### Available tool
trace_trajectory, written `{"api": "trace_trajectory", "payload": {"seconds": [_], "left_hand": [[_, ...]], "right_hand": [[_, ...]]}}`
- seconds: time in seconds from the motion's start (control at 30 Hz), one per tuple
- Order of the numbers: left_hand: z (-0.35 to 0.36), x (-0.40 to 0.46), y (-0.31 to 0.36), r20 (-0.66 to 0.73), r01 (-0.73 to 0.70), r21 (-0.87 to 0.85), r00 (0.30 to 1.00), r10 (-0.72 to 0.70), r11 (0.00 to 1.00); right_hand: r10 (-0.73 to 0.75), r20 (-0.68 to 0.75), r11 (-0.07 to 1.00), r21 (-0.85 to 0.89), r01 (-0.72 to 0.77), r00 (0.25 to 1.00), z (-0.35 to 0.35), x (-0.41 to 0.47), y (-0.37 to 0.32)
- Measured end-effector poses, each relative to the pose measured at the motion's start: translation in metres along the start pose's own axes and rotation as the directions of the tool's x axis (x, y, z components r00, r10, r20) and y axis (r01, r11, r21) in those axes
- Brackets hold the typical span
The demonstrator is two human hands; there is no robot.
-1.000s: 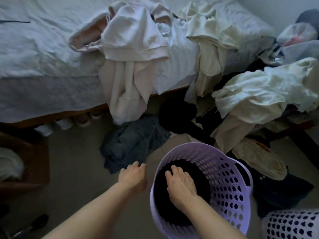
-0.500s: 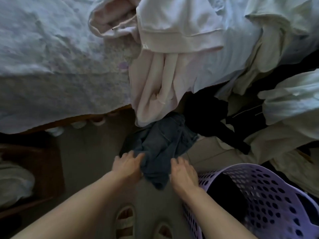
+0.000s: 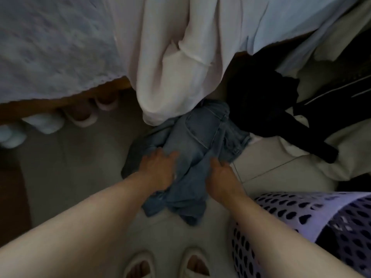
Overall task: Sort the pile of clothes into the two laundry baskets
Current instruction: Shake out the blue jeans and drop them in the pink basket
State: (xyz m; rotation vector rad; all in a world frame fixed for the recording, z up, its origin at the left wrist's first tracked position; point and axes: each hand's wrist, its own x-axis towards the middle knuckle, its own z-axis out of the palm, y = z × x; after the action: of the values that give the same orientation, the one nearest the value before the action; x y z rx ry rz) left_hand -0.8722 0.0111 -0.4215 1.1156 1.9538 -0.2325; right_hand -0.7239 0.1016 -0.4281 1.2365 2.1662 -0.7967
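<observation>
A crumpled pair of blue jeans [image 3: 198, 137] lies on the floor below the bed's edge. My left hand [image 3: 158, 171] grips its left side, fingers curled into the denim. On the right side my right hand [image 3: 222, 177] clutches a fold of the same jeans. A purple perforated laundry basket [image 3: 321, 223] stands at the lower right, beside my right forearm, with dark clothing inside. A pale pink garment [image 3: 176, 63] hangs off the bed and touches the jeans' top. Black clothes [image 3: 267, 109] lie right of the jeans.
The bed with a light sheet [image 3: 56, 47] fills the upper left. Slippers [image 3: 80, 117] sit under its wooden frame. Cream clothes [image 3: 337, 153] are heaped at the right. My feet in slippers [image 3: 166, 265] stand at the bottom edge.
My right hand left the purple basket and both hands moved forward to the jeans and closed on them. The view dropped lower and closer to the floor.
</observation>
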Motion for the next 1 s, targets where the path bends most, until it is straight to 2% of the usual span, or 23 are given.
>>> {"api": "trace_trajectory", "payload": {"seconds": [0.13, 0.23, 0.37, 0.5, 0.57, 0.63, 0.73, 0.8, 1.0], "left_hand": [[0.015, 0.058, -0.004, -0.040, 0.020, -0.159, 0.999, -0.027, 0.987], [0.024, 0.090, -0.004, -0.056, 0.043, -0.266, 0.997, -0.060, 0.963], [0.041, 0.111, -0.001, -0.106, 0.051, -0.230, 0.991, -0.077, 0.972], [0.042, 0.108, 0.008, -0.232, 0.026, -0.265, 0.969, -0.090, 0.964], [0.032, 0.098, 0.011, -0.181, 0.032, -0.368, 0.978, -0.105, 0.929], [0.015, 0.081, 0.014, -0.106, 0.038, -0.427, 0.990, -0.091, 0.903], [-0.009, 0.050, 0.022, -0.097, 0.028, -0.340, 0.993, -0.064, 0.940], [-0.026, 0.025, 0.031, -0.113, 0.008, -0.313, 0.993, -0.046, 0.950], [-0.109, -0.056, 0.066, -0.077, 0.103, -0.182, 0.990, -0.118, 0.978]], "right_hand": [[0.117, -0.030, 0.974, 0.198, -0.109, 0.993, 0.016, 0.046, 0.021], [0.134, 0.065, 0.951, 0.273, -0.147, 0.989, 0.023, 0.074, 0.030], [0.139, 0.110, 0.919, 0.357, -0.170, 0.984, 0.036, 0.094, 0.029], [0.180, -0.010, 0.874, 0.461, -0.155, 0.984, 0.035, 0.088, 0.023], [0.224, -0.100, 0.809, 0.574, -0.128, 0.969, 0.026, 0.075, 0.020], [0.319, -0.166, 0.697, 0.708, -0.113, 0.933, 0.010, 0.056, 0.014], [0.454, -0.242, 0.577, 0.813, -0.076, 0.858, -0.017, 0.033, 0.002], [0.478, -0.235, 0.545, 0.835, -0.076, 0.847, -0.041, 0.013, -0.011], [0.422, -0.269, 0.598, 0.800, -0.043, 0.866, -0.125, -0.060, -0.049]]}}
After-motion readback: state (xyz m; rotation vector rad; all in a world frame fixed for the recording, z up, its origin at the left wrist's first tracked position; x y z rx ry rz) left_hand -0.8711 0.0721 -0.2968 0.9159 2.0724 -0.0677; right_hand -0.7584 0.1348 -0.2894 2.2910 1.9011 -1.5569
